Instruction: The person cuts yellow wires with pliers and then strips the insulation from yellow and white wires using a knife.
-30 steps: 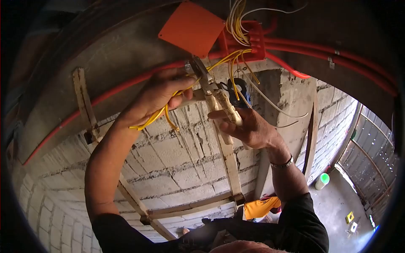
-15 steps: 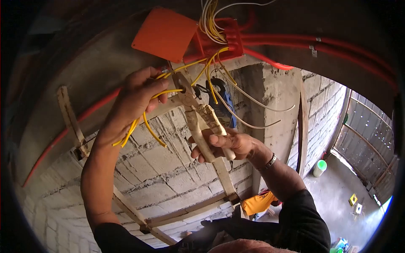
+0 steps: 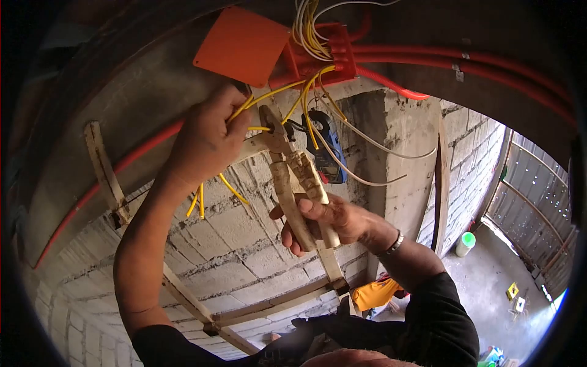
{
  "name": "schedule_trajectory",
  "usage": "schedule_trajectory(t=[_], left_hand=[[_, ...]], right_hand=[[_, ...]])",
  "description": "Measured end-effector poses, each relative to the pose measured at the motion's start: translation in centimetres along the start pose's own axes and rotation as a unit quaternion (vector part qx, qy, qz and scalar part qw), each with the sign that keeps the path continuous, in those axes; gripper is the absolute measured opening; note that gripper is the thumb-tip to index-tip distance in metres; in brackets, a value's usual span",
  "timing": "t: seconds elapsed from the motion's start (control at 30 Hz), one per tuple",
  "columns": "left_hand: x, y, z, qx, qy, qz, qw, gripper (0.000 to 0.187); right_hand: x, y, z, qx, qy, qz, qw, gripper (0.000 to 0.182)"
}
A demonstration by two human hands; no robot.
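My left hand [image 3: 211, 140] is closed around several yellow wires [image 3: 272, 93] that run from an orange junction box [image 3: 350, 61]. Loose ends of these wires hang below my wrist. One yellow wire sticks out from my fingers to the jaws of a pair of pliers [image 3: 284, 147]. The pliers have worn, pale-wrapped handles, and my right hand [image 3: 333, 220] is wrapped around them from below. Other yellow ends and two white wires [image 3: 385, 150] dangle to the right of the jaws. Behind them hangs a blue clamp meter [image 3: 328, 150].
A square orange cover plate [image 3: 241, 46] hangs beside the box. Red conduits [image 3: 428, 58] run along the ceiling. Wooden battens [image 3: 104, 165] cross in front of a block wall [image 3: 232, 257]. Below right, a white-and-green bucket [image 3: 466, 243] stands on the floor.
My left hand has turned so its back faces me, and the wire ends under it have swung right. The pliers have dropped slightly, their handles a little closer together.
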State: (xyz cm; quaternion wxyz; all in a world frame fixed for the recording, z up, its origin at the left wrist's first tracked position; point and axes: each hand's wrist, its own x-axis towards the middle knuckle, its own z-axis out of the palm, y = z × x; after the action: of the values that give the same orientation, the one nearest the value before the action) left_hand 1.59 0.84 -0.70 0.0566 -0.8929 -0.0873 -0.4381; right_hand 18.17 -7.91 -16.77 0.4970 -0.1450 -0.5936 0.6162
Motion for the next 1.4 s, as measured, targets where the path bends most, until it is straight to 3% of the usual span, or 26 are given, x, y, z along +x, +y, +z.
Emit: schedule_trajectory(t=[0.03, 0.1, 0.23, 0.3, 0.33, 0.37, 0.4, 0.43, 0.47, 0.57, 0.6, 0.63, 0.67, 0.7, 0.77, 0.83, 0.9, 0.97, 1.07, 1.4], left_hand=[[-0.1, 0.1, 0.0, 0.000, -0.001, 0.000, 1.000, 0.008], [-0.1, 0.2, 0.0, 0.104, 0.007, 0.122, 0.987, 0.010], [-0.3, 0.4, -0.1, 0.122, -0.007, 0.136, 0.983, 0.011], [0.0, -0.2, 0.1, -0.022, -0.018, -0.011, 1.000, 0.015], [0.3, -0.3, -0.1, -0.020, -0.016, -0.013, 1.000, 0.015], [0.7, -0.3, -0.2, -0.139, -0.022, -0.103, 0.985, 0.015], [0.9, -0.3, -0.2, -0.256, -0.027, -0.189, 0.948, 0.016], [1.0, -0.1, -0.3, -0.254, -0.026, -0.192, 0.948, 0.016], [1.1, 0.2, -0.4, -0.252, -0.041, -0.215, 0.943, 0.016], [0.7, 0.3, -0.4, -0.216, -0.043, -0.229, 0.948, 0.017], [0.4, 0.0, -0.2, -0.185, -0.034, -0.222, 0.957, 0.018], [0.8, -1.5, -0.4, -0.182, -0.029, -0.220, 0.958, 0.018], [1.2, -4.0, -0.7, -0.179, -0.020, -0.194, 0.964, 0.019], [1.0, -5.3, -0.8, -0.179, -0.016, -0.173, 0.968, 0.020], [0.9, -3.8, -1.3, -0.143, -0.005, -0.211, 0.967, 0.021], [0.5, -3.3, -1.1, -0.233, -0.024, -0.225, 0.946, 0.022], [0.4, -2.0, -2.1, -0.221, -0.050, -0.260, 0.939, 0.021], [-0.1, -1.3, -2.5, -0.197, -0.088, -0.248, 0.944, 0.022], [-0.8, -0.9, -2.9, -0.189, -0.121, -0.214, 0.951, 0.023], [-0.4, 0.6, -3.7, -0.237, -0.147, -0.224, 0.934, 0.019]], right_hand=[[-0.3, -0.6, 0.0, 0.029, -0.009, 0.017, 0.999, 0.048], [-0.9, -1.6, 0.0, 0.014, -0.001, 0.020, 1.000, 0.050], [-0.9, -1.5, -0.4, 0.002, 0.033, 0.063, 0.997, 0.045], [-0.7, 0.6, -0.9, -0.054, -0.008, -0.043, 0.998, 0.050], [-0.6, 1.0, -0.1, -0.031, -0.010, -0.049, 0.998, 0.037], [-0.3, 1.3, 0.2, -0.030, -0.013, -0.048, 0.998, 0.037], [0.0, 1.4, 0.3, -0.115, 0.040, -0.087, 0.989, 0.030], [0.2, 1.7, 0.5, -0.198, 0.092, -0.124, 0.968, 0.025], [0.3, 2.0, 0.7, -0.196, 0.091, -0.123, 0.969, 0.025], [1.1, 2.6, 0.9, -0.411, 0.261, -0.150, 0.860, 0.026], [0.9, 2.2, 1.4, -0.296, 0.208, -0.143, 0.921, 0.031], [0.4, 2.3, 2.0, -0.049, 0.114, -0.078, 0.989, 0.048], [-0.1, 1.9, 2.2, 0.075, -0.035, -0.052, 0.995, 0.056], [-0.8, 2.0, 2.5, 0.202, -0.179, -0.021, 0.963, 0.065], [-2.0, 3.5, 2.9, 0.090, -0.164, -0.058, 0.981, 0.075], [-2.8, 1.9, 3.4, 0.026, -0.154, -0.058, 0.986, 0.074], [-3.3, 0.6, 3.8, -0.124, -0.019, -0.103, 0.987, 0.066], [-3.5, -1.4, 3.3, -0.175, 0.036, -0.045, 0.983, 0.050], [-3.0, -2.7, 1.9, -0.264, 0.085, -0.042, 0.960, 0.047], [-2.8, -3.7, -0.1, -0.284, 0.085, 0.044, 0.954, 0.049]])
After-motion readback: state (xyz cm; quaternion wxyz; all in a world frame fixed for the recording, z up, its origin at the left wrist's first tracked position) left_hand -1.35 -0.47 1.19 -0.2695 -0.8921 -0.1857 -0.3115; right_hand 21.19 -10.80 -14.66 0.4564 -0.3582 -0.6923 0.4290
